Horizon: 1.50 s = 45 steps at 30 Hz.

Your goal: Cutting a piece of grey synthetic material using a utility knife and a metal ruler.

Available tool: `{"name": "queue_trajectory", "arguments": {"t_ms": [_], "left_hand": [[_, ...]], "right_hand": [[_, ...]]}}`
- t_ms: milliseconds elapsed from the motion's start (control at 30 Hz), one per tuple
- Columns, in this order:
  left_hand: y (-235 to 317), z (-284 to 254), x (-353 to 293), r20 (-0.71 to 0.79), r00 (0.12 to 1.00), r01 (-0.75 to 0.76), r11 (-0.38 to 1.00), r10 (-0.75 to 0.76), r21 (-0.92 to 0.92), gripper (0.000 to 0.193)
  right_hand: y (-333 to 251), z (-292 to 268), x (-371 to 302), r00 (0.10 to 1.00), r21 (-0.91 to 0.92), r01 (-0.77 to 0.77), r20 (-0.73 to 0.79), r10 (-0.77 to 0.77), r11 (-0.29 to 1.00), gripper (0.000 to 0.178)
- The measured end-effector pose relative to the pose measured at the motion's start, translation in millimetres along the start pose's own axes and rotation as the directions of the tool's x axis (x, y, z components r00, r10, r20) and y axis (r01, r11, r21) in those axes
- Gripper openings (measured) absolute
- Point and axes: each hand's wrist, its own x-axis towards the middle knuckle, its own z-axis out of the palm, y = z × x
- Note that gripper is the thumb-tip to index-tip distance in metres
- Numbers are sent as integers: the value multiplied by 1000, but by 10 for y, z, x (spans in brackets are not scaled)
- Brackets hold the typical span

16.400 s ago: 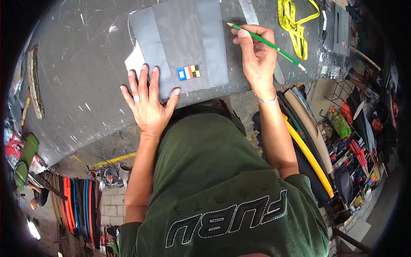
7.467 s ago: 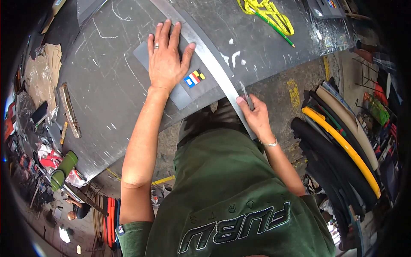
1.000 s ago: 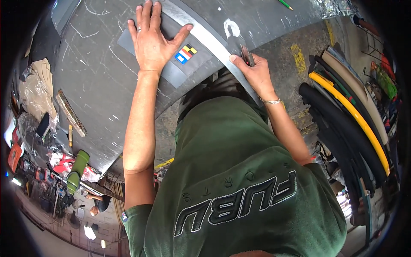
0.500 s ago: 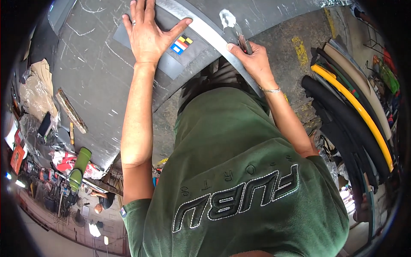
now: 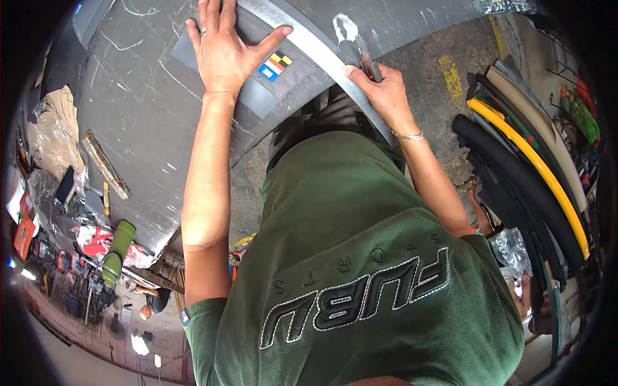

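Observation:
My left hand lies flat with fingers spread, pressing on a grey sheet on the dark worktable. Its thumb reaches onto a long metal straightedge that crosses the sheet toward my body. Beside that thumb, a small patch of coloured squares sits on the sheet. My right hand is closed round what looks like a utility knife, pointing away from me. The right thumb rests at the straightedge's side. A white ring-shaped thing lies just beyond the knife; its kind is unclear.
The scratched dark worktable carries a worn stick, brown paper and clear plastic at left. A green roll is at its near left edge. Rolls of black, beige and yellow material stand at right. Another person is at lower left.
My left hand stays flat, and my right hand keeps its grip almost in place. The knife has shifted very slightly. Another person's limbs have come into view at the right, behind my arm.

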Motion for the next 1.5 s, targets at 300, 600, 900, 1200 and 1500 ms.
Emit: {"name": "queue_trajectory", "arguments": {"t_ms": [300, 600, 900, 1200, 1500], "left_hand": [[-131, 61, -15, -92, 996, -63, 879, 22, -472, 108], [-153, 105, 93, -75, 986, -146, 989, 146, 3, 103], [-299, 249, -43, -44, 983, -177, 980, 181, 88, 103], [-257, 40, 345, -28, 991, -126, 991, 127, 39, 104], [790, -362, 457, 160, 981, 98, 418, 115, -903, 83]], "right_hand": [[6, 58, 14, 1000, 13, 4, 5, -4, 1000, 41], [-51, -97, 23, 998, -103, 61, -10, -63, 993, 55], [353, -904, -412, 838, -162, 55, -529, -134, 985, 55], [940, -1312, -1273, 655, 88, -106, -743, 137, 990, 50], [1944, -1181, -1464, 811, 190, -59, -564, 158, 980, 38]]}}
